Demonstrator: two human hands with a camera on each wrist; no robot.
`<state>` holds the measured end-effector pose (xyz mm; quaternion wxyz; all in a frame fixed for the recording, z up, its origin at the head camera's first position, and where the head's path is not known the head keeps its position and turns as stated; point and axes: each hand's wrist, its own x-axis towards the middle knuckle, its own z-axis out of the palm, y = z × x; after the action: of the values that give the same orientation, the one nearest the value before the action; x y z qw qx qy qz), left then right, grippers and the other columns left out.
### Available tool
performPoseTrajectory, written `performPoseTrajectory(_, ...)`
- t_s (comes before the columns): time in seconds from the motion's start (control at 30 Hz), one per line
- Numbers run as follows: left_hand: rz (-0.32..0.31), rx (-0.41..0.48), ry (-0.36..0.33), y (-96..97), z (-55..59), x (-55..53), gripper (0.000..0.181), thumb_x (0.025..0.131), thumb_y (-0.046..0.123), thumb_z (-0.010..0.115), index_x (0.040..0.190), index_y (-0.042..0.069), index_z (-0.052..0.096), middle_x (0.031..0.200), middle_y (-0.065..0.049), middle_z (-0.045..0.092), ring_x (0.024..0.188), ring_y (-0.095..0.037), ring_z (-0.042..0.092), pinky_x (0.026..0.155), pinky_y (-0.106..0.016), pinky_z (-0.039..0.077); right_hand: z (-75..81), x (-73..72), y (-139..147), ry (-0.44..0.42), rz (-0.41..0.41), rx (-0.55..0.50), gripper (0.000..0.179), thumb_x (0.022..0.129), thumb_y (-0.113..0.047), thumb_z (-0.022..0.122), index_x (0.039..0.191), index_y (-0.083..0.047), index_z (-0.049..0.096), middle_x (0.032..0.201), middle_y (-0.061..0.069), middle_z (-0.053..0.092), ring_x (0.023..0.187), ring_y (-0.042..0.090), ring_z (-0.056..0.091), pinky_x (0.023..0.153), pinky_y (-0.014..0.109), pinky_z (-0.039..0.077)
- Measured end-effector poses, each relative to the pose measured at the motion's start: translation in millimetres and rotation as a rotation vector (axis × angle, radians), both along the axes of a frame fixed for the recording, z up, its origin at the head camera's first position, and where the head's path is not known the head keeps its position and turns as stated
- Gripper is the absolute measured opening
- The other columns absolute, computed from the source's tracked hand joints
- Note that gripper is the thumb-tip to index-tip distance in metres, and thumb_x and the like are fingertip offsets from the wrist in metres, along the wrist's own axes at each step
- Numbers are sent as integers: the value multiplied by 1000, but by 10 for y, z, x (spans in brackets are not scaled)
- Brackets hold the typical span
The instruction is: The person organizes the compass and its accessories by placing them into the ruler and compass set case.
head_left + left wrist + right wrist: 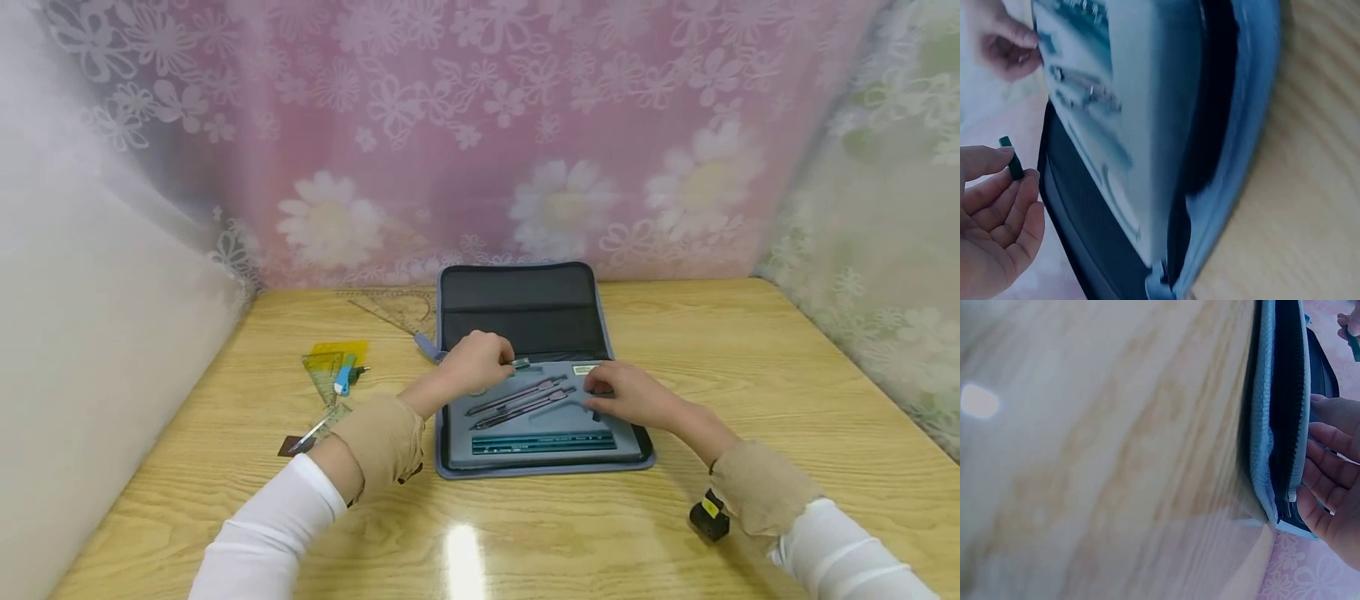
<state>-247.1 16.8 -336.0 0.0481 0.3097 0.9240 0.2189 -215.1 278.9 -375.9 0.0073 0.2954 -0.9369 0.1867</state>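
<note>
The case (525,287) is lying open, seemingly part-filled; triangles (322,379) are lying outside, left of it. At its right side, the right hand's (626,392) grip is showing too unclearly to tell. Pencils (543,442) and compasses (522,408) are lying inside. Over its back half, the left hand (477,360) is pinching a green stick (521,363), long axis running sideways, free end pointing right.

From my end, I see a small, dark green stick (521,363) pinched between thumb and fingers of my left grip (476,362), raised over the far part of the grey tray (459,433). That tray fills the base of a blue-edged zip case (517,474), which lies unzipped on the counter (570,533), its black-lined lid (525,300) tilted up at the back. Two slim metallic compasses (516,396) lie slantwise, side by side, in the tray, and two dark green pencils (543,440) lie parallel along its near edge.
</note>
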Motion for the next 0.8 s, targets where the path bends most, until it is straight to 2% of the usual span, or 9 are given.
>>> performPoseTrajectory(0.1,-45,-1,26,83,-66,18,20,90,13,61,105,4,68,93,-6,67,75,-14,62,69,-27,50,18,-19,-24,3,-1,10,14,84,-16,69,93,-6,64,83,-2,58,72,11,52,64,31,45)
performPoseTrajectory(0.23,-74,-33,47,169,-114,10,19,90,14,62,105,5,69,95,-5,68,76,-14,63,70,-27,50,85,-75,-150,-13,-31,23,18,85,-16,68,98,-4,64,84,-1,58,73,13,53,65,32,46)
performPoseTrajectory(0.47,-69,-34,49,257,-202,-110,18,89,12,62,103,5,70,97,-5,68,81,-15,65,71,-27,51,180,-201,-441,1,-53,-48,26,87,-14,65,108,2,63,90,5,62,79,18,59,68,32,50)
performPoseTrajectory(0.67,-55,-4,45,260,-236,-227,19,90,11,61,105,4,69,97,-7,68,80,-16,65,69,-26,51,142,-291,-582,29,-58,-76,23,89,-14,62,107,0,64,86,4,63,75,15,60,64,30,49)
performPoseTrajectory(0.8,-54,8,29,274,-250,-280,20,90,11,60,107,4,69,99,-7,68,80,-16,64,69,-25,51,106,-345,-600,64,-54,-55,21,89,-11,63,106,0,64,86,5,63,75,17,60,66,31,49)
